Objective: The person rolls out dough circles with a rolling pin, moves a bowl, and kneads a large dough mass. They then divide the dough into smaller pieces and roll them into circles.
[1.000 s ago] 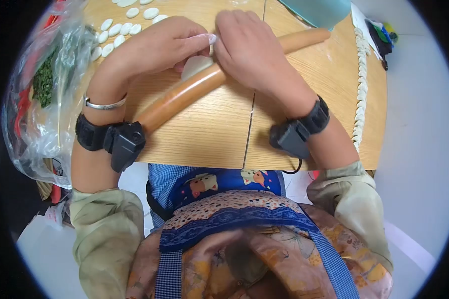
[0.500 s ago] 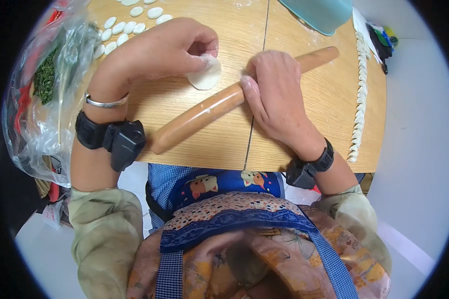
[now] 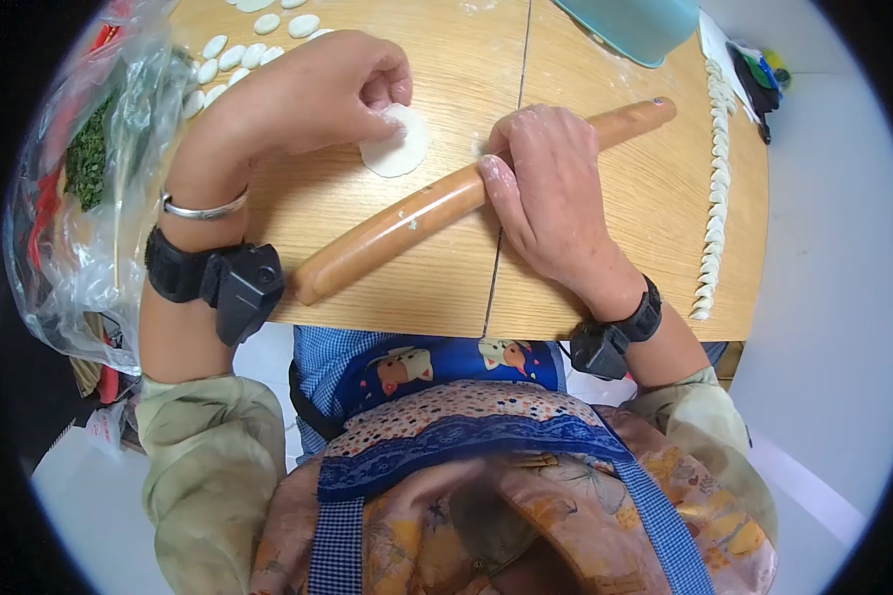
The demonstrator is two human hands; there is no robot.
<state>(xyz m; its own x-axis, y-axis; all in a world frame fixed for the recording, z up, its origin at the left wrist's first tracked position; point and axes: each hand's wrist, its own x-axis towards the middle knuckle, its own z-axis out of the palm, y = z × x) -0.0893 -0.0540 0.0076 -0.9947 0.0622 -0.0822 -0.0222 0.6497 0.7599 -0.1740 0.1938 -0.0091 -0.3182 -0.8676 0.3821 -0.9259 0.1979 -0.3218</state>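
My left hand (image 3: 352, 94) pinches the upper edge of a thin round dough wrapper (image 3: 397, 149) between thumb and curled fingers, at the table's left half. Wrapped around the middle of a wooden rolling pin (image 3: 397, 230) is my right hand (image 3: 548, 174), its fingers dusted with flour. The pin lies slantwise, its near end at the lower left and its far end at the upper right. Beyond my left forearm, several small flattened dough pieces (image 3: 266, 25) are scattered on the wooden table (image 3: 417, 297).
A long row of overlapping folded dough pieces (image 3: 716, 188) runs along the table's right side. A light blue basin (image 3: 635, 30) stands at the back. Clear plastic bags (image 3: 134, 188) with chopped greens (image 3: 87, 159) sit at the left edge. Dark items (image 3: 754, 84) lie at the far right.
My left hand has shifted slightly left and away from the rolling pin with the wrapper. My right hand stays on the pin, which has barely moved.
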